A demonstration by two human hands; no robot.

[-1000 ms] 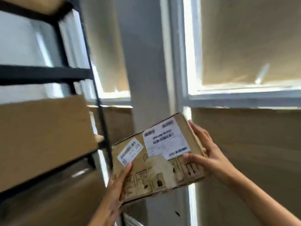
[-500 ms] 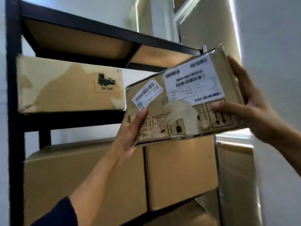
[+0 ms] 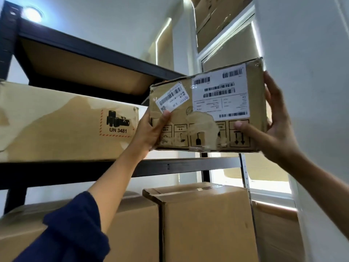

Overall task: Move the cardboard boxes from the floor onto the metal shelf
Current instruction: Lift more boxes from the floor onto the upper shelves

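So the thing I'm watching is a small brown cardboard box with shipping labels (image 3: pixel 207 110), pretty beat up: dented corners, a big white barcode label (image 3: pixel 220 91) on the upper right of its face, a smaller tilted sticker (image 3: pixel 171 99) at the upper left, a torn patch in the middle and a row of black handling symbols along the bottom. It's up in the air at the right end of the black metal shelf rack (image 3: pixel 188 166), just above the middle shelf beam, slightly tilted, not resting on anything I can see.

Grip: the left hand (image 3: pixel 149 132) clamps the box's lower left corner, thumb pressed on the front face right under the small sticker, the rest of the fingers hidden behind. The right hand (image 3: pixel 272 129) wraps the right edge, thumb across the front by the arrows symbol, fingers up along the side. Both are grasping that box. Dark blue sleeve (image 3: pixel 69 231) on the left arm.

On the rack, left of the held box, a long tan cardboard box with a UN 3481 battery mark (image 3: pixel 66 123) sits on the middle shelf. Below that beam two big plain brown cartons: left one (image 3: pixel 132 229) and right one (image 3: pixel 207 222), side by side, touching. The top shelf board is above, seen from underneath. Right of the rack there's a white wall (image 3: pixel 311 53) and a bright window (image 3: pixel 264 184) low down; a ceiling light (image 3: pixel 33 14) glows over the rack's top left corner
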